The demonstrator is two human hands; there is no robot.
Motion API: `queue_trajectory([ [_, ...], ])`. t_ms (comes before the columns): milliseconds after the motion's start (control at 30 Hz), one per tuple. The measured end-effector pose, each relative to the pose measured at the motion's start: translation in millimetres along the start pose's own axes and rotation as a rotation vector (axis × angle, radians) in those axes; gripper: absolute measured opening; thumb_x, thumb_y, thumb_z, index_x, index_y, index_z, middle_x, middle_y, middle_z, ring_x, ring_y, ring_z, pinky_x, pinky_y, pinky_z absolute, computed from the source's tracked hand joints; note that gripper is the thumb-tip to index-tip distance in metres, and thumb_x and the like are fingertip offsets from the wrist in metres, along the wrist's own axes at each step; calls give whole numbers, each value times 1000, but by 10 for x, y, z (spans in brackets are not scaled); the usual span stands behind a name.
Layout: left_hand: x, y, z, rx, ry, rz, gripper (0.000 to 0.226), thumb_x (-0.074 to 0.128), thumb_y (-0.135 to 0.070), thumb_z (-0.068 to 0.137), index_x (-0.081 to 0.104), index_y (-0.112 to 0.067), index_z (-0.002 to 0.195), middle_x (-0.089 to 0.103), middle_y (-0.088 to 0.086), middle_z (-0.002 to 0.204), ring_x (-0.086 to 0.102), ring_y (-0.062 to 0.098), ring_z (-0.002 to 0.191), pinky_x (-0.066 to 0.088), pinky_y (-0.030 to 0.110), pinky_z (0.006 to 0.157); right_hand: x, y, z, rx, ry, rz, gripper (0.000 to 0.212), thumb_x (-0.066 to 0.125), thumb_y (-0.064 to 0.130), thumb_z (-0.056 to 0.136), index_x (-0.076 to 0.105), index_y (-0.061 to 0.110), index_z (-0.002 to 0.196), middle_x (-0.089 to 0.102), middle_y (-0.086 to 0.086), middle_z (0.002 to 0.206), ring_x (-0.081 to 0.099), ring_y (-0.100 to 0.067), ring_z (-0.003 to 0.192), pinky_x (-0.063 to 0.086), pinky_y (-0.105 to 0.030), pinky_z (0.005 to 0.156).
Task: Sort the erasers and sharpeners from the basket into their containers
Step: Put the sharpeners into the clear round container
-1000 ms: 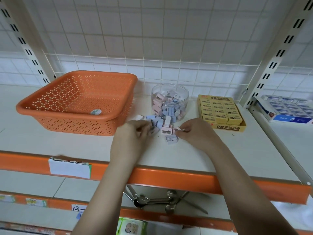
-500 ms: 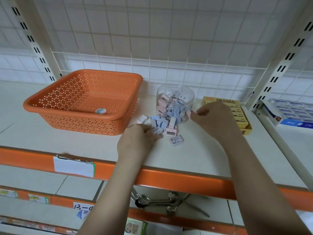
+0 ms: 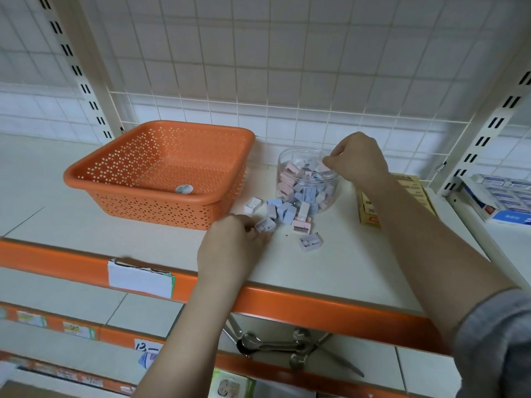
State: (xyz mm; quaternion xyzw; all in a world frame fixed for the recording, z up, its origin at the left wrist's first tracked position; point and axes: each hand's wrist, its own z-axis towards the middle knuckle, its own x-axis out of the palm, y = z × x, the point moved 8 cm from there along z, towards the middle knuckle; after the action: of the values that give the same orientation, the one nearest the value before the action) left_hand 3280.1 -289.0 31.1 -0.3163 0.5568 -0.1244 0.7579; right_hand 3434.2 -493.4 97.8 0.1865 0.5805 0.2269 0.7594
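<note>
Head view shows the loose sharpeners (image 3: 283,214) heaped on the shelf (image 3: 359,259) between the orange basket (image 3: 161,173) and the clear jar (image 3: 306,179), so the step goes best by pinching one piece at a time and letting go low over the jar mouth. One grey sharpener (image 3: 265,224) touches the fingertips of the left hand (image 3: 230,248), which curls round it. Over the jar rim the right hand (image 3: 357,160) is curled; whether it pinches a piece I cannot tell.
</note>
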Motion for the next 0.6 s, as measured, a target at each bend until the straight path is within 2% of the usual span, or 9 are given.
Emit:
queue_trajectory([
  [133,-125,-87,-14,73,-43,-10,31,64,-37,82,70,-21,107,70,2,101,63,21,95,48,28,77,-45,-14,-65,-16,-57,64,21,67,29,83,69,10,90,68,-3,94,63,-21,90,50,-31,76],
  [233,-207,-248,35,145,-69,-74,28,68,-31,80,72,-14,101,71,6,95,64,24,90,51,34,77,-138,-68,-230,-2,-104,161,13,64,28,84,68,16,84,67,1,91,63,-17,86,52,-33,81],
  [300,-243,-382,145,191,-77,-81,19,68,-27,81,72,-11,90,70,8,82,65,27,82,51,34,70,-177,-128,-394,15,-124,219,12,65,26,84,70,15,84,68,0,88,62,-15,83,50,-28,78],
  [367,-256,-521,310,216,-75,-44,15,64,-25,84,66,-13,76,62,4,68,61,28,71,42,28,60,-183,-184,-589,20,-119,252,12,64,24,84,71,15,85,67,2,81,60,-10,74,45,-21,70],
  [400,-247,-601,400,225,-70,-17,15,62,-27,86,66,-14,78,60,3,67,58,26,68,38,26,58,-180,-210,-686,18,-113,251,10,63,21,84,71,16,81,65,4,73,57,-5,67,42,-17,64],
  [467,-191,-767,580,241,-52,-8,19,61,-28,88,70,-13,95,66,5,78,57,20,68,40,23,61,-178,-263,-876,15,-103,227,18,61,17,84,64,20,66,55,12,58,51,2,55,34,-5,53],
  [500,-147,-837,668,241,-39,-13,23,61,-28,88,70,-12,102,68,6,86,59,19,73,44,24,64,-159,-297,-962,21,-87,223,22,61,16,83,62,23,62,52,13,56,50,4,54,35,-3,53],
  [600,37,-918,959,185,33,-4,25,62,-30,88,70,-9,98,69,7,93,64,23,83,50,29,66,-70,-401,-1176,66,2,290,11,63,20,85,70,23,77,65,14,73,56,6,68,37,-2,55],
])
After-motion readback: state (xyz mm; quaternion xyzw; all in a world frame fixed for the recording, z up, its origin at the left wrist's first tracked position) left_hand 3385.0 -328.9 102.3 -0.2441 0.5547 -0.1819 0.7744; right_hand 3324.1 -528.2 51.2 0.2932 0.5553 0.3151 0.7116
